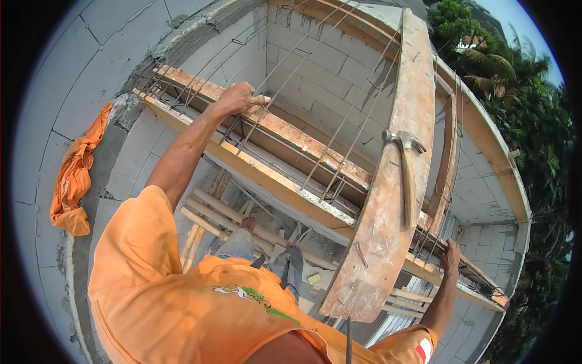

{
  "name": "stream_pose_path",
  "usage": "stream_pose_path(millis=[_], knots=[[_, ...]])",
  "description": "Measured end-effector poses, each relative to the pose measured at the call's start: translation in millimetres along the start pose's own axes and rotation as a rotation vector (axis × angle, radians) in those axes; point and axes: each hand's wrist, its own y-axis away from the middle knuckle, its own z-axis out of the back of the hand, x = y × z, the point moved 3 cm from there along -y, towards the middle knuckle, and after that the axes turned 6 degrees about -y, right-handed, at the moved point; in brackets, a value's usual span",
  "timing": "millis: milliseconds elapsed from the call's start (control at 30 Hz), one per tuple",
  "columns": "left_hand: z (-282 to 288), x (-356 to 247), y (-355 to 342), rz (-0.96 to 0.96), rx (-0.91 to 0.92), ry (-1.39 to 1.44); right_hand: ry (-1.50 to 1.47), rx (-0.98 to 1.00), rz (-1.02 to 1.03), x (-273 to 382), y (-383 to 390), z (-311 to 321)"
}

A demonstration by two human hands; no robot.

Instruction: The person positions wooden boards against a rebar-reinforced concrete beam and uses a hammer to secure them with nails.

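Observation:
A long formwork trough of two wooden boards crosses in front of me, with steel bars inside it. At the left, my left hand (240, 99) is closed over the far formwork board (303, 144), close to a steel bar (280, 91). My right hand (450, 256) is at the trough's right part, its fingers curled beside the bars; what they grip is hidden. Between my hands, a rough plank (379, 242) lies across the trough. On it rests a claw hammer (408, 176) with a wooden handle. A nail (362, 255) shows on the plank nearer me.
Orange cloth (79, 173) hangs over the block wall (66, 79) at the left. Below the trough are wooden poles (221, 209) and my legs. Bare bars run away from me toward the far block wall (321, 67). Trees (515, 91) stand beyond, at the right.

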Motion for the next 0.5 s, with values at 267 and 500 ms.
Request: stream_pose_path(millis=[267, 500], knots=[[14, 3, -2, -0.083, 0.131, -0.081, 0.216, -0.212, -0.25, 61, 28, 52], [10, 2, -4, -0.145, 0.083, -0.16, -0.373, -0.356, -0.098, 230, 1, 123]])
